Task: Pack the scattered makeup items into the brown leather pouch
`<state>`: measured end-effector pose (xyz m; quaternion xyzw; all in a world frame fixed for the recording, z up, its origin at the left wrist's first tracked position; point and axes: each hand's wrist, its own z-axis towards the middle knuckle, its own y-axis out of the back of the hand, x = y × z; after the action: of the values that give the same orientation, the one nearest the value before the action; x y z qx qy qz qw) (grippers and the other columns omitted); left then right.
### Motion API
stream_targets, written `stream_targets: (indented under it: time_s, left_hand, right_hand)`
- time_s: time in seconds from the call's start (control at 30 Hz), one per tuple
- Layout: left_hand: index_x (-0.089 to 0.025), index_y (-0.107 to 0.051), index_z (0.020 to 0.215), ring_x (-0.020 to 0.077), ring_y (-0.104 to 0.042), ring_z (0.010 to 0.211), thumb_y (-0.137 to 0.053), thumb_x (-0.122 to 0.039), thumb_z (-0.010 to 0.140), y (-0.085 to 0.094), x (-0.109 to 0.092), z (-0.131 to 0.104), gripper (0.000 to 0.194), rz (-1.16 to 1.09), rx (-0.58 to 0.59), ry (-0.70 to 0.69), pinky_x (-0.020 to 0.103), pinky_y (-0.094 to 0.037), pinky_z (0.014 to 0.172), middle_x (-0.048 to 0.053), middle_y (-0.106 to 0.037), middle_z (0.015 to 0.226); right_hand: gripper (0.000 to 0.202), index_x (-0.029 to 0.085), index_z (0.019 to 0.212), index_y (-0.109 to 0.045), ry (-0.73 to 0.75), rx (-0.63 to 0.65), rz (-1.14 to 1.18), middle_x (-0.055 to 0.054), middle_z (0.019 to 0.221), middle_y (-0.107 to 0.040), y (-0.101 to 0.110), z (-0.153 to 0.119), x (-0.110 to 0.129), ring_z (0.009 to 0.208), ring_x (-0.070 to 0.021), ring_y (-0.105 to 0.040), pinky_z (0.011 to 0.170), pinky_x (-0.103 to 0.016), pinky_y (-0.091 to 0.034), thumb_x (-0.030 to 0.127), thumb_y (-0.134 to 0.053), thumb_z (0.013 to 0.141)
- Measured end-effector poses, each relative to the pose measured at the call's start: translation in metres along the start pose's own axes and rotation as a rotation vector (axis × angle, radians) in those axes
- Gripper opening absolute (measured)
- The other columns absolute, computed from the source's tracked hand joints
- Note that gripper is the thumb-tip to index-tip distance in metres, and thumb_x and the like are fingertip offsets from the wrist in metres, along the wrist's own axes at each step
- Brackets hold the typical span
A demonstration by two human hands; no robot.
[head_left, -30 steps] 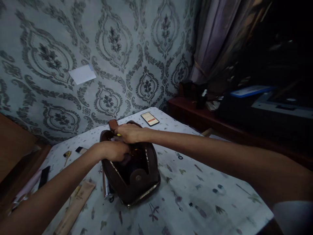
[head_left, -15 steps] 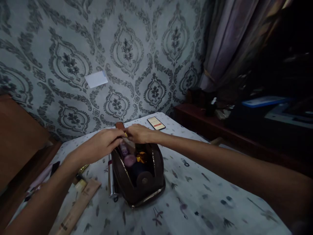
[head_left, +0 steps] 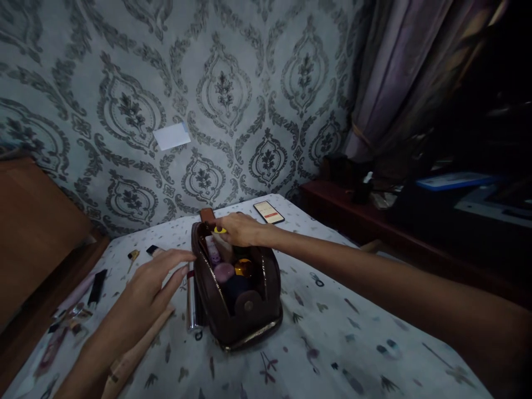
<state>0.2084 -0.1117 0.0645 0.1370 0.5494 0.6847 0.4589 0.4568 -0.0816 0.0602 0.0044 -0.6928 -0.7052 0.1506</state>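
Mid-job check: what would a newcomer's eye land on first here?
Probably the open brown bag near the centre, on the patterned cloth, with the right hand at its far end. Next, the lit phone lying beyond it, then the white card on the wallpaper.

We see dark brown on the bag [head_left: 249, 320], with brassy yellow along its zip [head_left: 257, 334]. Inside, we make out a dusty mauve round item [head_left: 224, 271], a glossy amber item [head_left: 243, 268] at its one o'clock and a bright yellow item [head_left: 220, 229] near the bag's eleven o'clock. At the bag's nine o'clock, we find a shiny silver tube [head_left: 192, 307] with a dark red end. Under it all, our cloth [head_left: 316, 310] is white, scattered with grey-green and plum sprigs. At twelve, our wall [head_left: 249, 61] is pale blue-grey with darker grey damask medallions; at two, our curtain [head_left: 386, 83] is muted purple.
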Motion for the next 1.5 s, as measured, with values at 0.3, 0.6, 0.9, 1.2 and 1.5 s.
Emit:
stream_targets:
  time_s: [0.3,0.6,0.9,1.2,1.5]
  left_hand:
    - [-0.027,-0.067,0.116,0.0187,-0.071,0.109,-0.047,-0.036,0.1,-0.015,0.009,-0.05,0.027,0.013,-0.046,0.012,0.026,-0.057,0.094,0.003,-0.074,0.117]
    - [-0.029,-0.069,0.11,0.0211,-0.074,0.101,-0.041,-0.034,0.101,-0.048,0.017,-0.119,0.029,-0.058,-0.002,0.21,0.031,-0.061,0.089,0.004,-0.077,0.109]
    - [-0.022,-0.067,0.109,0.0218,-0.071,0.098,-0.04,-0.021,0.101,-0.066,0.03,-0.16,0.029,-0.007,-0.039,0.319,0.036,-0.059,0.088,0.007,-0.075,0.103]
    - [-0.019,-0.059,0.127,0.0328,-0.059,0.119,-0.05,-0.013,0.094,-0.073,0.06,-0.178,0.035,0.431,-0.017,0.532,0.052,-0.051,0.1,0.014,-0.063,0.132]
    - [-0.022,-0.057,0.129,0.0258,-0.062,0.108,-0.047,-0.008,0.094,-0.07,0.072,-0.182,0.039,0.406,0.038,0.54,0.043,-0.053,0.092,0.008,-0.064,0.123]
  right_hand:
    - [0.038,0.024,0.128,-0.066,-0.009,-0.045,-0.045,-0.007,0.113,-0.073,0.004,-0.007,0.003,0.105,-0.0228,-0.067,0.077,-0.026,-0.042,0.032,-0.061,0.091]
    - [0.034,0.02,0.085,-0.065,0.159,-0.33,0.165,-0.008,0.087,-0.069,0.0,-0.082,0.039,0.079,-0.0188,-0.062,0.072,-0.03,-0.041,0.03,-0.038,0.102]
    - [0.028,0.025,0.076,-0.06,0.678,-0.199,0.271,-0.003,0.074,-0.069,-0.112,-0.141,0.108,0.065,-0.0162,-0.061,0.057,-0.032,-0.044,0.019,-0.046,0.1]
    - [0.016,0.02,0.088,-0.062,0.469,0.003,0.568,-0.006,0.095,-0.068,-0.159,-0.101,0.142,0.087,-0.0189,-0.066,0.076,-0.031,-0.053,0.012,-0.049,0.093]
    - [0.02,0.018,0.109,-0.061,0.323,-0.116,0.73,-0.009,0.109,-0.066,-0.191,-0.04,0.169,0.102,-0.022,-0.062,0.092,-0.037,-0.05,0.018,-0.047,0.095]
